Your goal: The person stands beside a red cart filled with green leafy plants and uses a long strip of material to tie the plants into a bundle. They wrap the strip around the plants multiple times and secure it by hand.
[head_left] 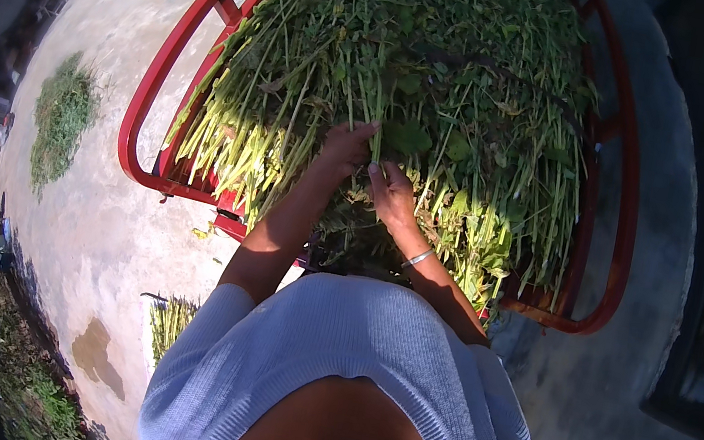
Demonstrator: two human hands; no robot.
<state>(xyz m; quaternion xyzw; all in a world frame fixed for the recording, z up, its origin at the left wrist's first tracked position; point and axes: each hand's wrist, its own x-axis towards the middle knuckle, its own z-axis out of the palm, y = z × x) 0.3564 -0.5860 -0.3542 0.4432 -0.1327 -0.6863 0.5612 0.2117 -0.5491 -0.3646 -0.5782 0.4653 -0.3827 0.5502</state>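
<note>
Your left hand (345,147) is closed on the stalks (334,97); your right hand (391,191) rests half-curled just beside it. Their long axis runs away from you across the cart (152,87).

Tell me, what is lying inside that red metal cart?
The red cart is heaped with cut green plants, their pale stem ends toward the person. Both hands, left hand and right hand, reach into the stems. The cart's bed is covered.
</note>
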